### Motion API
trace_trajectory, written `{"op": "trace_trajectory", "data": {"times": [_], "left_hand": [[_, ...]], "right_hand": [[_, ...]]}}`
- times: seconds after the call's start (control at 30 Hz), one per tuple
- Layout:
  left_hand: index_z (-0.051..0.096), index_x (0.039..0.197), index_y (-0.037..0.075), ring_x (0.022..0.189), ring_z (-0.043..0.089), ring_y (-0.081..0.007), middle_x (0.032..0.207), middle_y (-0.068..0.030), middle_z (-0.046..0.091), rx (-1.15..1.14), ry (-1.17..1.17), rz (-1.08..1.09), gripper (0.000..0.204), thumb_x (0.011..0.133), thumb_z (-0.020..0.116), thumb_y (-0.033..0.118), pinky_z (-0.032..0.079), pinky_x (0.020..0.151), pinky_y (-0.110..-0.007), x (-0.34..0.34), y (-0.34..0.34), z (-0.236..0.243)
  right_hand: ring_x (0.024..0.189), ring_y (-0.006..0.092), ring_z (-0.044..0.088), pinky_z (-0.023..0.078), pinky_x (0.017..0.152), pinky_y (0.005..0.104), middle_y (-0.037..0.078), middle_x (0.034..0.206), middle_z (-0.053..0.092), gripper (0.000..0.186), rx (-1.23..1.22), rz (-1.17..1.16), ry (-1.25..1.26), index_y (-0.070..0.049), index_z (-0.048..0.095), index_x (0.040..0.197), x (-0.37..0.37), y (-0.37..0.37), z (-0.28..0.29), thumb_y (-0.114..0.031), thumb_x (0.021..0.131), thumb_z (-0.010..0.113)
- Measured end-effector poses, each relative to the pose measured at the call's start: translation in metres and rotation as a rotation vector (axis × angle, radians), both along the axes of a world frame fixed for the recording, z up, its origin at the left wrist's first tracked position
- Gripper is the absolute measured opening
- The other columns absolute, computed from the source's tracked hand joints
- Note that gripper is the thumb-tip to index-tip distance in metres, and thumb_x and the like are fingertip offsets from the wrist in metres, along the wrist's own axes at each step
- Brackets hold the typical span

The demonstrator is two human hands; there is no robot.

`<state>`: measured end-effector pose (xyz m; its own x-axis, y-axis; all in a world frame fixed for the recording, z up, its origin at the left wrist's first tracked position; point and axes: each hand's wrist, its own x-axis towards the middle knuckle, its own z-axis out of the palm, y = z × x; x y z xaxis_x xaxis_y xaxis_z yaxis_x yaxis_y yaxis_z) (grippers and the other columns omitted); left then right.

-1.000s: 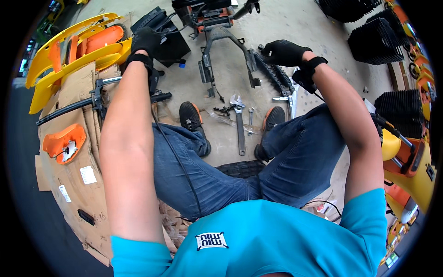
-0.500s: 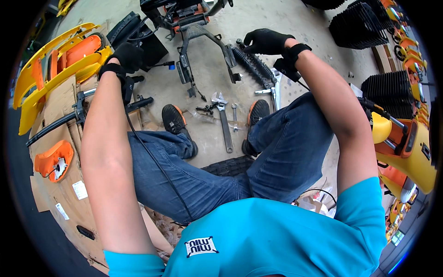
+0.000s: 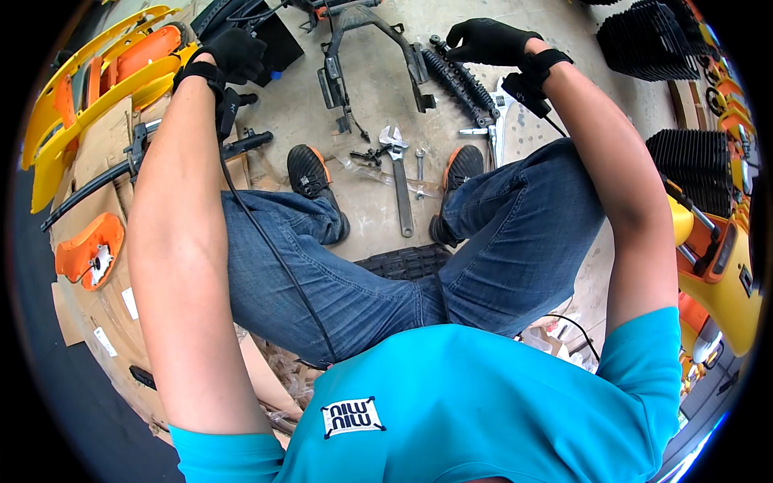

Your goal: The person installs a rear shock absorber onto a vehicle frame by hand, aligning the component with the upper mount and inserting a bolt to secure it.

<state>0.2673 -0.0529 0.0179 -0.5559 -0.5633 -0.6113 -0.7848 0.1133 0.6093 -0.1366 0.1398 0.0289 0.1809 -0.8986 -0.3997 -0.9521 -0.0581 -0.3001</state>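
My left hand [image 3: 237, 56], in a black glove, is closed beside a black box [image 3: 278, 40]; what its fingers hold is hidden. A small blue piece [image 3: 276, 76] shows just right of it. My right hand [image 3: 495, 42], gloved alike, hovers by the upper ends of two black coil-spring shock absorbers [image 3: 459, 80], its fingers bent and apart with nothing seen between them. A small black device [image 3: 527, 95] with a cable is strapped below the right wrist. Between the hands stands a black metal frame [image 3: 354, 40].
An adjustable wrench [image 3: 400, 181] and a small spanner [image 3: 419, 165] lie between my shoes. A larger silver wrench [image 3: 499, 133] is by the shock absorbers. Yellow body panels [image 3: 60, 133], an orange cover [image 3: 90, 249] and cardboard [image 3: 88, 310] are left. Black ribbed stacks [image 3: 692, 157] stand right.
The whole view has shifted, so the floor things sit higher in it. The blue piece is now closer to my left hand. My right hand stays by the shock absorbers.
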Motion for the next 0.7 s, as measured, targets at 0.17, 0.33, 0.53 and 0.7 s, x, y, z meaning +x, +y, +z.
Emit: {"op": "trace_trajectory", "data": {"times": [0.17, 0.33, 0.53, 0.7], "left_hand": [[0.066, 0.090, 0.006, 0.066, 0.067, -0.0184, 0.081, -0.0058, 0.071, -0.026, -0.075, 0.018, 0.026, 0.095, 0.059, 0.031, 0.052, 0.056, -0.031, 0.018, -0.027, -0.021], [0.067, 0.093, 0.010, 0.068, 0.067, -0.0185, 0.081, -0.0029, 0.070, -0.118, -0.089, -0.143, 0.018, 0.090, 0.063, 0.027, 0.053, 0.060, -0.031, 0.015, -0.028, -0.021], [0.069, 0.098, 0.018, 0.084, 0.069, -0.0159, 0.090, 0.0018, 0.073, -0.930, -0.422, -0.978, 0.021, 0.077, 0.071, 0.018, 0.056, 0.074, -0.030, 0.016, -0.023, -0.016], [0.068, 0.095, 0.016, 0.083, 0.070, -0.0188, 0.088, 0.0009, 0.072, -0.706, -0.364, -0.809, 0.023, 0.073, 0.073, 0.011, 0.056, 0.070, -0.032, 0.008, -0.022, -0.009]], "right_hand": [[0.102, 0.0319, 0.066, 0.050, 0.092, 0.0391, 0.018, 0.110, 0.069, 0.046, 0.038, 0.003, -0.012, -0.006, 0.067, 0.117, 0.006, -0.003, 0.006, -0.039, 0.085, 0.070], [0.100, 0.0316, 0.067, 0.051, 0.090, 0.0388, 0.019, 0.108, 0.070, 0.045, 0.004, -0.003, -0.031, -0.005, 0.068, 0.115, 0.002, 0.000, -0.001, -0.038, 0.085, 0.070], [0.097, 0.0320, 0.067, 0.050, 0.089, 0.0386, 0.018, 0.105, 0.070, 0.041, -0.012, 0.034, -0.029, -0.005, 0.068, 0.110, 0.003, -0.003, 0.002, -0.037, 0.084, 0.069], [0.098, 0.0326, 0.066, 0.050, 0.089, 0.0388, 0.018, 0.104, 0.070, 0.041, -0.005, 0.012, -0.027, -0.004, 0.069, 0.109, 0.002, 0.000, 0.004, -0.037, 0.084, 0.068]]}}
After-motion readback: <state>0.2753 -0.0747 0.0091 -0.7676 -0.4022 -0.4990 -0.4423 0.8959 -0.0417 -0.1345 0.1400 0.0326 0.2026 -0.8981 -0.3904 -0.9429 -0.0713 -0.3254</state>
